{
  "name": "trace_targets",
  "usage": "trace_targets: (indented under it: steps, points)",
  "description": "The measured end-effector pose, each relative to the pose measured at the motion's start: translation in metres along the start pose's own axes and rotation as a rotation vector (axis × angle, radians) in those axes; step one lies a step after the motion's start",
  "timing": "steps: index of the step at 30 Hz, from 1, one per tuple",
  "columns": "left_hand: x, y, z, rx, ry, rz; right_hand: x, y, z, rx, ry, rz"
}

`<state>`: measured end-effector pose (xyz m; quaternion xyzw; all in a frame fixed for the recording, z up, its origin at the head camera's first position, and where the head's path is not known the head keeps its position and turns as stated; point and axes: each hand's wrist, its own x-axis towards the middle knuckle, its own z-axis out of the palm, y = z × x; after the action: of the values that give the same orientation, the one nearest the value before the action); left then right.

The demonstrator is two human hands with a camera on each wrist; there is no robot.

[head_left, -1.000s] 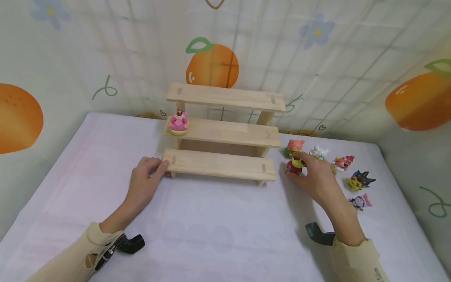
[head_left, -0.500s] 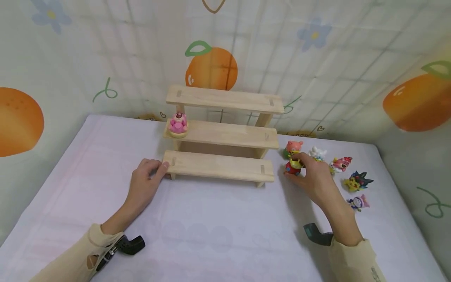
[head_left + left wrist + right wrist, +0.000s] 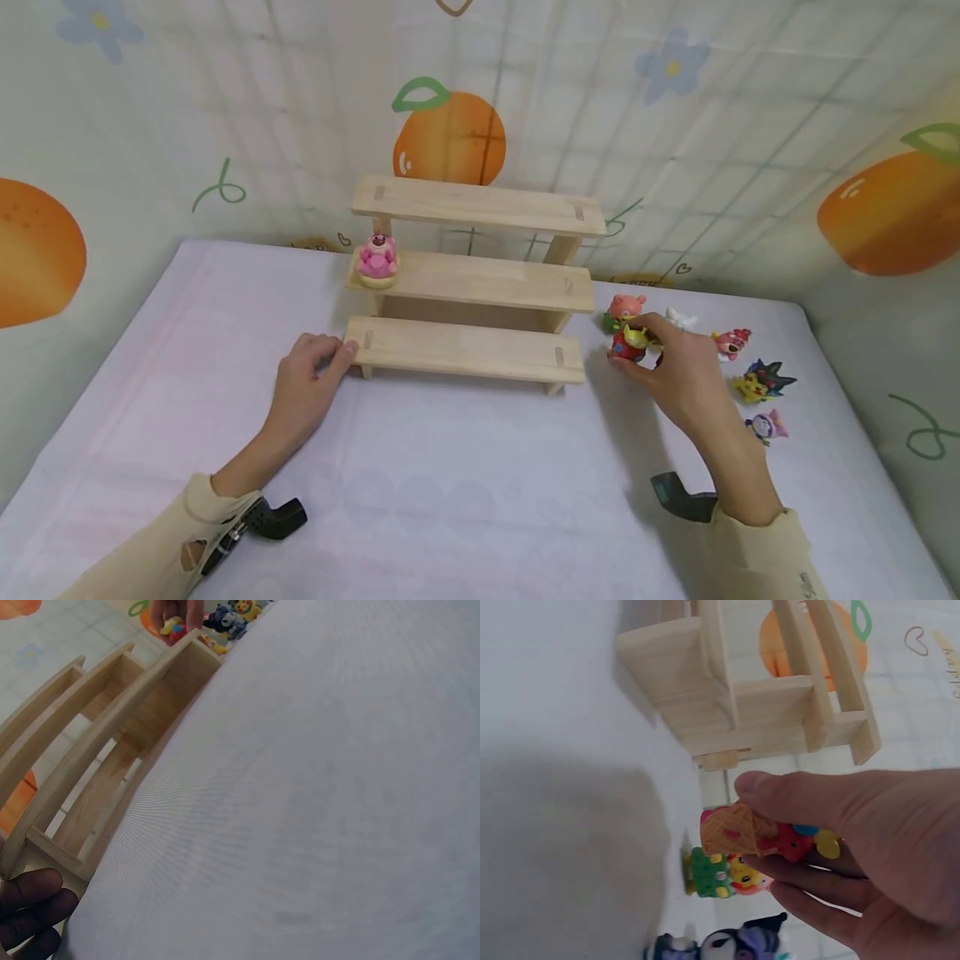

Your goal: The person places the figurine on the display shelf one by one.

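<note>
A three-tier wooden display shelf [image 3: 465,346] stands on the white-covered table. My left hand [image 3: 307,379] grips the left end of its lowest tier, thumb on the board's edge and fingers against the end in the left wrist view. My right hand [image 3: 686,371] pinches a small red and yellow figurine [image 3: 627,342] to the right of the shelf. The right wrist view shows its waffle-cone base [image 3: 731,831] between thumb and fingers, apart from the tabletop. A pink bear figurine [image 3: 378,262] sits at the left end of the middle tier.
Beside the right hand stands a pink-headed figurine [image 3: 625,312], with a white figurine [image 3: 680,318] partly hidden behind the hand. Farther right are a red-pink figurine [image 3: 732,343], a dark-eared yellow figurine [image 3: 763,381] and a pink-capped figurine [image 3: 767,426]. A printed curtain [image 3: 315,108] hangs behind.
My right hand has raised the red figurine slightly off the table, covering more of the white figurine behind. My left hand stays on the shelf's end.
</note>
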<state>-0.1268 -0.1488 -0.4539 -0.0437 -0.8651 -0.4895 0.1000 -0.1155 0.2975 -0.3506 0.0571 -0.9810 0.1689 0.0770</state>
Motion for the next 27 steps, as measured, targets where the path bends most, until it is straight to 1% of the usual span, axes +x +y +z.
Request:
trace_targets:
  steps: [4, 10, 16, 22, 27]
  points:
    - [0.002, 0.0, -0.002, 0.003, 0.006, 0.006, 0.0, -0.005, -0.005, 0.024, 0.045, -0.019]
    - [0.002, 0.0, -0.003, -0.002, -0.003, -0.014, 0.001, -0.01, -0.011, 0.058, 0.112, -0.053]
    - [0.002, 0.001, -0.003, 0.004, -0.003, -0.016, 0.001, -0.015, -0.015, 0.047, 0.135, -0.05]
    - [0.001, 0.001, -0.002, 0.0, 0.0, -0.014, 0.0, -0.021, -0.021, 0.03, 0.191, -0.094]
    - [0.001, 0.001, -0.001, -0.013, -0.004, -0.022, 0.0, -0.028, -0.027, 0.028, 0.174, -0.095]
